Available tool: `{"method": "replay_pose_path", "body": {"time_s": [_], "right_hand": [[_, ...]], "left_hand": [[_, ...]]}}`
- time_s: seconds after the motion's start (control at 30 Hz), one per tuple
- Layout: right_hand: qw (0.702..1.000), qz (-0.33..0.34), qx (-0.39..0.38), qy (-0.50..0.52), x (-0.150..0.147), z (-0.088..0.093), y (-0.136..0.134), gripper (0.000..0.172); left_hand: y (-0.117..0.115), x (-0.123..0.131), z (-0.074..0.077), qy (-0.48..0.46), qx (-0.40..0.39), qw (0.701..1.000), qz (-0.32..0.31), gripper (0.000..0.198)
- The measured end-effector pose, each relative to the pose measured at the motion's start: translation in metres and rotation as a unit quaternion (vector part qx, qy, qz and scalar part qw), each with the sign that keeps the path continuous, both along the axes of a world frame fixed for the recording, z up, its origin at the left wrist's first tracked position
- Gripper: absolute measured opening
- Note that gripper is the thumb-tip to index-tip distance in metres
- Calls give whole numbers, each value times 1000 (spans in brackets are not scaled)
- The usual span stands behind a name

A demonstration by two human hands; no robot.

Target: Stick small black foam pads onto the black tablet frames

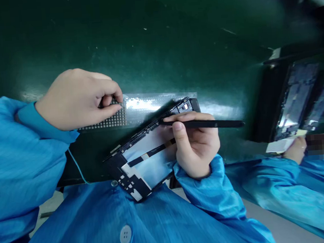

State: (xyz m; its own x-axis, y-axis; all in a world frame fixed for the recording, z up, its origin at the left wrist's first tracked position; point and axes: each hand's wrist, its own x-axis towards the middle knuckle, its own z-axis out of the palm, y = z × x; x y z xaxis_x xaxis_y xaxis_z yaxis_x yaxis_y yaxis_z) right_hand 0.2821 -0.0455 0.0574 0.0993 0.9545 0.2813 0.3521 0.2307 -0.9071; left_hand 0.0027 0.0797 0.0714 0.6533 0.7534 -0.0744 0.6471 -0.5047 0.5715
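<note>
My right hand (197, 145) grips a slim black pen-shaped tool (218, 123), its tip pointing left; whether it is tweezers I cannot tell. Under that hand an opened phone body (154, 163) lies tilted at the table's front edge, with bare circuit parts and a pale inner face showing. How far the fingers also bear the phone is hidden. My left hand (78, 100) is closed, thumb and forefinger pinched at the sheet of small dark squares (113, 117). Anything between those fingertips is too small to make out. The sheet's clear part (146, 103) runs right, behind the phone.
Dark green tabletop (144, 44) stretches away ahead. On the right, more opened phone bodies (297, 99) stand by a black block (269, 101). A co-worker's hand (295, 150) and blue sleeve are beside them. A thin blue cord (77, 165) hangs by my left sleeve.
</note>
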Motion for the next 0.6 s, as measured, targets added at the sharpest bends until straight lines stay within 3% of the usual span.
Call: {"method": "replay_pose_path", "body": {"time_s": [0.1, 0.2, 0.33, 0.47, 0.6], "right_hand": [[1000, 4, 0, -30, 5, 5, -4, 12], [993, 35, -28, -110, 11, 22, -3, 16], [984, 111, -55, -127, 6, 45, 29, 14], [959, 249, -93, -95, -10, 34, 77, 18], [948, 289, -109, -79, -15, 13, 95, 26]], "left_hand": [[0, 0, 2, 14, -12, 1000, 10, 37], [-1, 0, 1, 8, -12, 1000, 16, 33], [0, 0, 0, -13, -13, 1000, 4, 31], [1, 2, -1, 10, -6, 1000, -6, 28], [1, 3, -1, 26, 1, 1000, -9, 24]]}}
